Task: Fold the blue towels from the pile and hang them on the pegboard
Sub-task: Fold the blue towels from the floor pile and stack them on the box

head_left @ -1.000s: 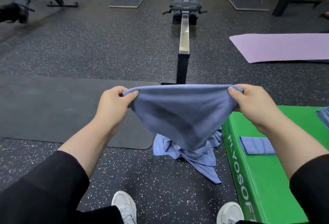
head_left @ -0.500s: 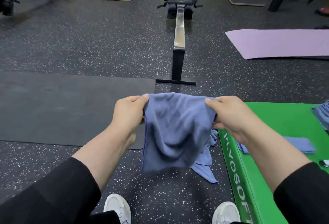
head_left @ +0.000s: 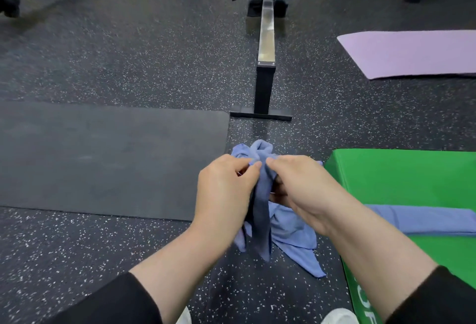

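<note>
Hands meet at the middle of the view, close together, both gripping one blue towel (head_left: 260, 210). The left hand (head_left: 224, 192) has its fingers curled and its thumb and forefinger pinched on the cloth's upper edge. The right hand (head_left: 301, 190) does the same from the other side, its fingertips (head_left: 270, 162) almost touching those of the left. Between the two hands the towel is gathered into a narrow hanging strip, darker in its folds, with its lower end dangling above the floor.

Beneath and behind the held towel lies the pile of blue towels (head_left: 291, 231), crumpled on the speckled rubber floor (head_left: 103, 246), one corner trailing toward the person. Just to the right of the pile stands a green foam box (head_left: 401, 177), and on its top lies a folded blue towel (head_left: 422, 219), flat, partly hidden by the right forearm.

To the left of the pile a black mat (head_left: 110, 159) lies flat on the floor. Beyond the pile a rowing machine (head_left: 266, 48) runs away from the person, its foot bar near the mat's corner. A purple mat (head_left: 409, 53) lies farther off to the right. Black sleeves cover both forearms near the bottom edge, and white shoe tips show between them. The pegboard is not seen from here.
</note>
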`<state>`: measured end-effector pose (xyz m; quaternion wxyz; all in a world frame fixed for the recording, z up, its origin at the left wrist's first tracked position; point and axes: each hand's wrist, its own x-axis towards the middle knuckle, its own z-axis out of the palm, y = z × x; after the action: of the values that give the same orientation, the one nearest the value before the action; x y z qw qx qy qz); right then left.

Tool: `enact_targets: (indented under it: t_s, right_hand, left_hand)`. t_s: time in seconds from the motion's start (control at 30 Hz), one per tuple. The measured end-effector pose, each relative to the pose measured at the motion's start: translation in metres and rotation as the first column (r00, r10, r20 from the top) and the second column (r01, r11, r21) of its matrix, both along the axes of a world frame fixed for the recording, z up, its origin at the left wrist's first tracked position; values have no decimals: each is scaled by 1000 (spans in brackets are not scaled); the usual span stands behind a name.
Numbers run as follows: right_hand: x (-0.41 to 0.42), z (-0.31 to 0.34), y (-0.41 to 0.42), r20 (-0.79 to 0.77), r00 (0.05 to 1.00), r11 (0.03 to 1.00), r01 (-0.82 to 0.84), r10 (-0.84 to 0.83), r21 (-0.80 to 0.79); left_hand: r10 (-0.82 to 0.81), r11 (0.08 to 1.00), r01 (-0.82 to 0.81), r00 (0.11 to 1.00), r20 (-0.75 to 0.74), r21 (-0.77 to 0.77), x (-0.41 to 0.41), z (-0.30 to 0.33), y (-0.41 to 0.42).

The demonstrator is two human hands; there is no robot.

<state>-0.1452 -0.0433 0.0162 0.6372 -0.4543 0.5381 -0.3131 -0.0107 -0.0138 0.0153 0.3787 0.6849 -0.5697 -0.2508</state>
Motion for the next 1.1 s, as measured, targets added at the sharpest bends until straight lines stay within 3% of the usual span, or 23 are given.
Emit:
enact_targets:
  t_s: [0.2, 0.33, 0.4, 0.47, 0.53, 0.6, 0.7, 0.83, 0.93, 1.1]
  right_hand:
    - [9, -6, -3, 97, 994, 998, 55, -59, 38]
    - [0, 1, -3, 213, 974, 996, 65, -77, 62]
    - [-9, 2, -7, 135, 987, 996, 86, -85, -3]
    - [-19, 1, -13, 56, 995, 994, 91, -88, -64]
    - [-30, 1, -17, -127, 991, 984, 9, -32, -180]
    - [-37, 10, -16, -380, 922, 933, -195, 70, -303]
    - [-42, 24, -12, -580, 796, 822, -441, 173, -360]
    - [-42, 28, -7, -616, 741, 771, -548, 266, -325]
    - [-46, 28, -8, -641, 745, 775, -512, 185, -370]
    - [-52, 38, -5, -780, 623, 752, -540, 56, -377]
  left_hand:
    - [-11, 999, 11, 1000, 11, -44, -4, -1, -5]
    - [-198, 980, 197, 980, -34, -33, -12, 7, 1]
    - [-300, 952, 305, 947, -111, 35, -17, 12, 7]
    - [-235, 967, 246, 959, -156, 59, -15, 18, 8]
    - [-120, 993, 121, 989, -92, 9, 0, 22, -2]
    - [-193, 980, 196, 977, 93, -20, 20, 24, -14]
    - [-491, 867, 485, 801, 342, 110, 38, 20, -26]
    - [-616, 786, 557, 675, 405, 268, 33, 14, -24]
    - [-554, 833, 478, 720, 417, 279, 33, 18, -25]
    - [-439, 898, 400, 802, 404, 182, 35, 30, -16]
